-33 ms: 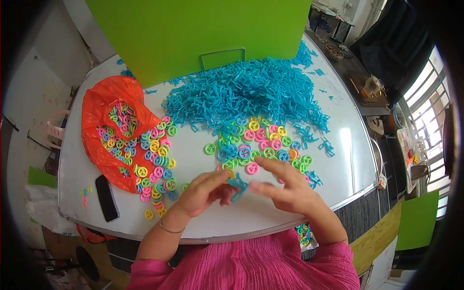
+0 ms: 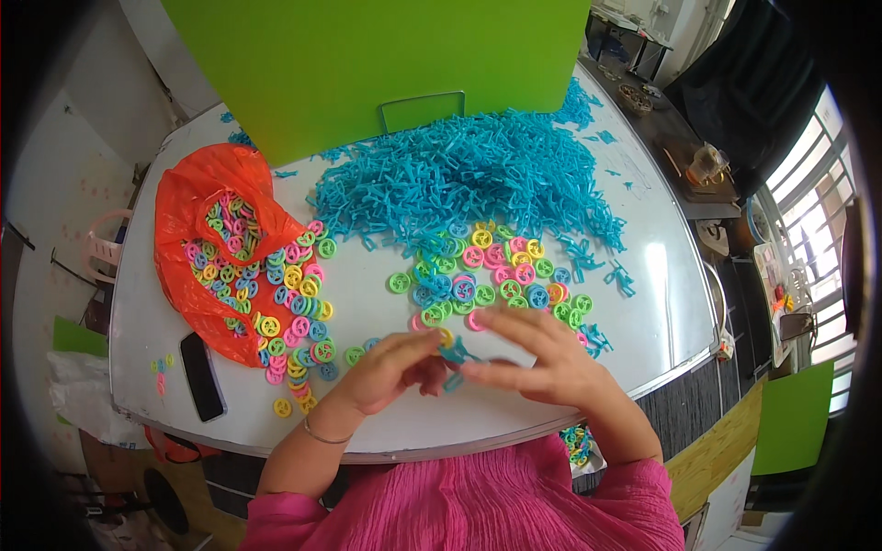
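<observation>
My left hand (image 2: 388,372) is closed, its thumb and fingers pinching a small blue forked plastic piece (image 2: 453,354). A yellow plastic wheel (image 2: 446,336) shows at the same fingertips; whether it is joined to the blue piece I cannot tell. From the other side, my right hand (image 2: 542,358) reaches in with fingers apart. Its lower fingertip meets the blue piece, while the upper finger stretches over a pink wheel on the table. Just beyond both hands lie loose wheels (image 2: 510,290) in pink, green, yellow and blue, with some blue pieces among them.
A big heap of blue plastic pieces (image 2: 478,174) lies before a green box (image 2: 367,64) with a wire handle. On the left, an orange-red plastic bag (image 2: 184,266) spills coloured wheels onto the white table (image 2: 358,294). A dark phone (image 2: 202,376) rests near the left edge.
My right hand has shifted slightly left, bringing its lower fingertip up to the blue piece. My left hand keeps its hold nearly in place.
</observation>
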{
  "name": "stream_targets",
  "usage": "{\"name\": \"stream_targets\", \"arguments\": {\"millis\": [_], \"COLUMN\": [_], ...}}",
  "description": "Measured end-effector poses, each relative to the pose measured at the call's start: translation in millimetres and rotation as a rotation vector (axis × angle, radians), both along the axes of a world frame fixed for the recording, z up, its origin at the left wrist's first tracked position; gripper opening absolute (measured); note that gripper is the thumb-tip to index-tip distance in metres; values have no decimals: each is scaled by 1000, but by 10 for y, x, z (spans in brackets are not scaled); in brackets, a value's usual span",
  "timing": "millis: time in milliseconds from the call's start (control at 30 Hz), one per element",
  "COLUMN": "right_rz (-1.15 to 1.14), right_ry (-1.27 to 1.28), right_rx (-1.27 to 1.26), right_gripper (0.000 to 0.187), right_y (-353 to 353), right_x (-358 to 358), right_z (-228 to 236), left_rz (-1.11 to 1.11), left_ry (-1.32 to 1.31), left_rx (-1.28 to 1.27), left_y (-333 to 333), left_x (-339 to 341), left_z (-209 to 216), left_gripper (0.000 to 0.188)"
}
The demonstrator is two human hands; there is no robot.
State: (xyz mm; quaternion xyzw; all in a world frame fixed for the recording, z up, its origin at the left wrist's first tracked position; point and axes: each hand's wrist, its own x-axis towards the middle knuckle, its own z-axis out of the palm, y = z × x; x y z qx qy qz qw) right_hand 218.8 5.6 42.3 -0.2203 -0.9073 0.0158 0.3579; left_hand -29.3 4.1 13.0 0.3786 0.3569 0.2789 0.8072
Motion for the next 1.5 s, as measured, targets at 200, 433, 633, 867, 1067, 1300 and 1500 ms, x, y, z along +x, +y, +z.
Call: {"name": "stream_targets", "arguments": {"millis": [200, 433, 633, 867, 1067, 1300, 1500], "right_rz": [292, 131, 4, -182, 60, -1, 74], "right_ry": [226, 850, 1006, 1040, 1162, 955, 636], "right_rx": [-294, -1318, -1248, -1155, -1320, -1368, -1476], "right_gripper": [21, 22, 26, 34, 15, 17, 18], "right_y": [-50, -67, -17, 92, 185, 234, 226], "right_x": [-57, 58, 416, 543, 623, 469, 172], "right_z": [-178, -244, -198, -187, -389, -253, -239], "left_rz": [-54, 402, 307, 328, 199, 329, 200], "left_ry": [190, 894, 1029, 1053, 1236, 529, -75], "left_rx": [46, 939, 1220, 1468, 1469, 760, -216], "left_y": [-50, 178, 145, 801, 1281, 969, 169], "left_x": [93, 42, 205, 478, 718, 675, 447], "left_z": [-13, -207, -110, -14, -251, -213, -67], "left_gripper": [53, 16, 13, 16, 19, 23, 27]}}
